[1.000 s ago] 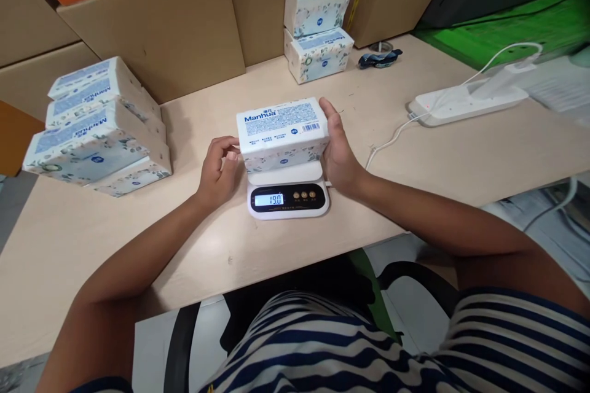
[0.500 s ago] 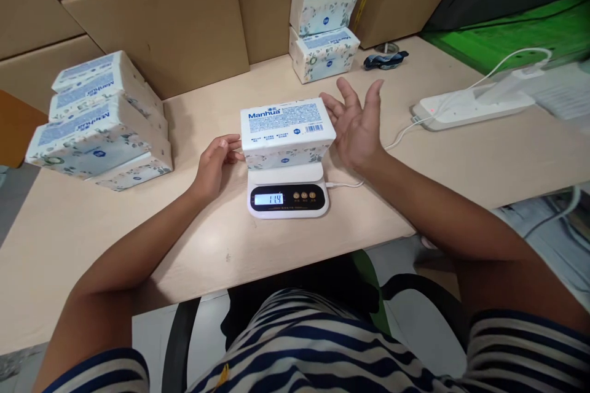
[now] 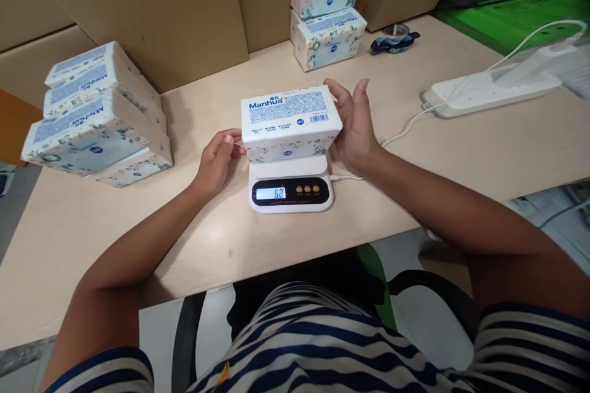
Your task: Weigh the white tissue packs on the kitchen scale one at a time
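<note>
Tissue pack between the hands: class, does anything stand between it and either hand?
Nothing visible does: the left hand is close at one end of the tissue pack, the right hand at the other, with nothing seen between.

Soft indoor light, pale glare on the tabletop (image 3: 214, 230), glowing scale display (image 3: 271, 193), blur toward right edge

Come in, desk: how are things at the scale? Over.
Left hand at Manhua pack, left end; right hand open at the other. Pack over scale, display lit. More packs stacked farther left.
</note>
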The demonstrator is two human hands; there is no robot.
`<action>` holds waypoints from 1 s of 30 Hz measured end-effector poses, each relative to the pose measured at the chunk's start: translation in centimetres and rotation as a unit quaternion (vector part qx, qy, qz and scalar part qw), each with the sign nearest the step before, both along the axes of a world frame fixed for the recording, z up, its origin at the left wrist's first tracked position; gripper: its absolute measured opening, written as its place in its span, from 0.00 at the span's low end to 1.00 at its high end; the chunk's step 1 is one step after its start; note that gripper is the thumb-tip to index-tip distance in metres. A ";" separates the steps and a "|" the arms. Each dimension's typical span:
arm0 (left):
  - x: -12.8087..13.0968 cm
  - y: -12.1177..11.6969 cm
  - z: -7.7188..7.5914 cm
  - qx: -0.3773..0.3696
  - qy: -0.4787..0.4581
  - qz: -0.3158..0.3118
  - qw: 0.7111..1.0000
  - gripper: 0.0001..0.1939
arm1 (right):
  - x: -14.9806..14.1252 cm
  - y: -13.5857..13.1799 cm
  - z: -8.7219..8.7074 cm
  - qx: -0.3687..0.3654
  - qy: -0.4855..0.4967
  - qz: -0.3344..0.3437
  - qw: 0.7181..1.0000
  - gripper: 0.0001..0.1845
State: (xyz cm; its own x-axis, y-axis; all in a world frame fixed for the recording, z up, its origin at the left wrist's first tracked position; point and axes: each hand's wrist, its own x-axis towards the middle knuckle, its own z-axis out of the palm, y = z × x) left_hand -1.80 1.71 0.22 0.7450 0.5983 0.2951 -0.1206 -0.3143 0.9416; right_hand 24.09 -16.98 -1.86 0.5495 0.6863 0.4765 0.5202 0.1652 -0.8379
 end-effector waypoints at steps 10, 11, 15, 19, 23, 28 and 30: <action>0.0 0.7 -1.2 0.015 -0.016 -0.005 1.000 0.30 | 1.1 1.0 -1.8 0.018 0.030 -0.018 0.999 0.59; -0.1 0.8 -1.3 0.009 -0.018 -0.010 1.000 0.30 | 1.3 1.1 -2.1 0.021 0.034 -0.028 0.999 0.58; -0.1 0.8 -1.3 -0.006 -0.020 -0.031 0.999 0.31 | 2.4 1.4 -3.4 0.036 0.077 -0.068 0.994 0.57; -0.1 0.7 -1.3 0.003 -0.018 -0.036 0.999 0.31 | 3.9 1.5 -4.4 0.060 0.145 -0.062 0.986 0.59; 0.0 0.5 -1.2 0.008 -0.016 -0.042 0.999 0.30 | 4.4 1.5 -4.7 0.035 0.090 -0.028 0.995 0.57; 0.0 0.4 -0.9 0.024 -0.014 -0.039 0.999 0.29 | 3.6 1.7 -4.6 0.040 0.093 -0.041 0.994 0.58; 0.0 0.3 -0.8 0.023 -0.012 -0.041 0.999 0.28 | 3.2 1.7 -4.5 0.035 0.076 -0.044 0.996 0.58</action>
